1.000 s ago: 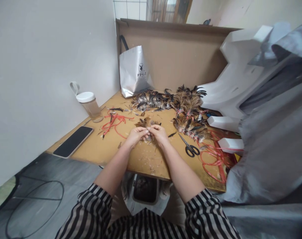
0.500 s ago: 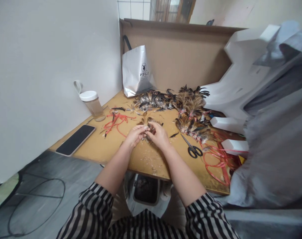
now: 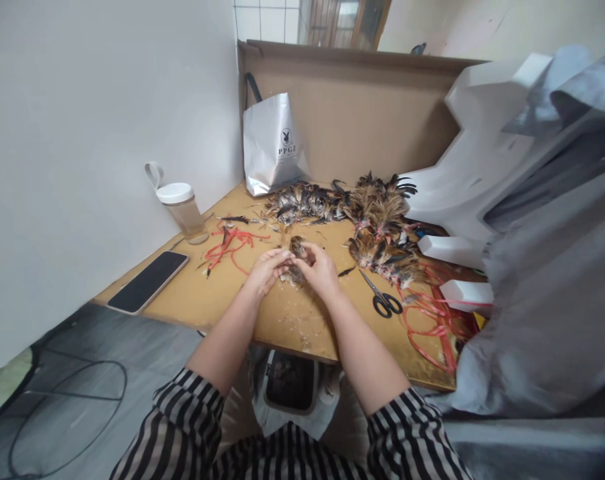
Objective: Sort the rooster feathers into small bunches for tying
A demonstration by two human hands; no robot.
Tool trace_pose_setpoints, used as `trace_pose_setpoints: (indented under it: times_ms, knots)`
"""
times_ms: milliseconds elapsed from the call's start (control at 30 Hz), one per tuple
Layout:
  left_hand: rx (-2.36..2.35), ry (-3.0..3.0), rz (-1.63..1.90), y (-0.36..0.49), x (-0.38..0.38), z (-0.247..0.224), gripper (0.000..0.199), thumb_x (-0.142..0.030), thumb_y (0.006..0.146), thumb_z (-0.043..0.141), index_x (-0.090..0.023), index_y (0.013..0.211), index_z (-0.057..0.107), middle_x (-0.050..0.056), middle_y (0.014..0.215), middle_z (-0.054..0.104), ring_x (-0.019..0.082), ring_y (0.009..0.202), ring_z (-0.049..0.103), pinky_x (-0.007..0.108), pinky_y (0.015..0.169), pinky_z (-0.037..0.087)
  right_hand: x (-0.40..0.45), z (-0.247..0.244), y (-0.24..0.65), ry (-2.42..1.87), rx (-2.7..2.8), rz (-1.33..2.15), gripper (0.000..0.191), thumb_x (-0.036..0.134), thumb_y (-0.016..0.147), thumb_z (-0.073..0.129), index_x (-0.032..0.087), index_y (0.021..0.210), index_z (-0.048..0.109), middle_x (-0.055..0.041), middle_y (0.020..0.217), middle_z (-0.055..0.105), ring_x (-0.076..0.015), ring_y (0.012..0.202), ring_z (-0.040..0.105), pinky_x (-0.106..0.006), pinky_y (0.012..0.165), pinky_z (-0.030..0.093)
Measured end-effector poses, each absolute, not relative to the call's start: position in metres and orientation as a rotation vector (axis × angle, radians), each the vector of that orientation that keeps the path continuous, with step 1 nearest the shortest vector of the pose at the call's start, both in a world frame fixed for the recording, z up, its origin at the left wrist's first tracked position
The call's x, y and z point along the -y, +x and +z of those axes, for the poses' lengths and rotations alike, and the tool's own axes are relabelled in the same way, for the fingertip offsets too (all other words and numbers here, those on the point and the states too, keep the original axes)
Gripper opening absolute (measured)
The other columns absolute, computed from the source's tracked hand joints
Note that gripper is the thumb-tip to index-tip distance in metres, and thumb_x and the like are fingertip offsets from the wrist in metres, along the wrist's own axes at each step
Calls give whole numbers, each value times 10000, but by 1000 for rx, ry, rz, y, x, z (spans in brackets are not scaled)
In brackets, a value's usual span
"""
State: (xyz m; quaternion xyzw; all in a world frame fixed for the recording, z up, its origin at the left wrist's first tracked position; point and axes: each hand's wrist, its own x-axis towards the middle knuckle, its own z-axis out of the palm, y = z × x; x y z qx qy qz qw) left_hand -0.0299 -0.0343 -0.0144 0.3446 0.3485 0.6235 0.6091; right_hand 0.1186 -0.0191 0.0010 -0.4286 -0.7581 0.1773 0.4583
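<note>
Both hands meet over the middle of the table (image 3: 287, 320). My left hand (image 3: 269, 272) is closed, its thumb and fingers pinching brown feathers (image 3: 297, 245). From the other side my right hand (image 3: 318, 268) grips the same small tuft, fingertips touching those of the left. Just where each finger presses is too small to make out. Beyond them lies a long pile of dark and grey feathers (image 3: 307, 202). On the right are bundles of brown feathers (image 3: 380, 207), and nearer a row of feathers (image 3: 390, 257) with reddish bound ends. Black-handled scissors (image 3: 382, 299) rest right of my right hand.
Red plastic string (image 3: 232, 245) lies at the left, with more red string (image 3: 432, 330) at the right edge. A phone (image 3: 148, 281), a lidded cup (image 3: 185, 212) and a silver bag (image 3: 272, 143) stand or lie leftward. White foam (image 3: 477, 153) borders the right. Below sits a dark bin (image 3: 291, 380).
The tuft between my hands has turned and now shows more upright and bunched. My hands stay together in nearly the same place; the whole view has shifted slightly.
</note>
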Motion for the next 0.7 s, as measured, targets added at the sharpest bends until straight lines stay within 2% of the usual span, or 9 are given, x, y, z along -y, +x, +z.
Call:
trace_pose_setpoints:
  times_ms: [100,200,333,533,700]
  knots:
    - [-816,712,1537,-33,32,-13,201,-219,599,722,-115,754,648,39,723,665,66,584,586,143,508,432,11,-1,125,-1079,1817,516,243,346,723,551,182,873,650,-31,771,635,-140,666,544,-258,652,415]
    - [-840,671,1602,-35,30,-13,212,-222,588,727,-121,752,639,31,722,664,53,545,566,136,471,406,7,-5,131,-1135,1856,611,187,322,719,538,181,745,658,-15,690,637,-128,604,535,-239,597,396]
    - [-935,658,1668,-36,30,-12,231,-233,575,731,-118,755,641,38,724,663,52,547,561,135,481,400,10,-8,137,-1234,1943,634,171,319,694,549,183,693,652,6,613,618,-113,544,505,-221,538,354]
    - [-1090,504,1609,-40,48,-8,246,-251,559,741,-147,750,627,29,722,663,78,606,588,205,618,445,11,-5,144,-1268,1934,560,171,296,693,525,182,695,652,1,650,628,-114,586,519,-214,563,357]
    - [-1102,537,1530,-37,54,-5,277,-284,530,755,-164,739,619,28,750,668,118,704,612,250,684,418,17,-2,142,-1439,2124,663,199,368,668,572,185,669,649,1,615,626,-120,576,532,-216,542,341]
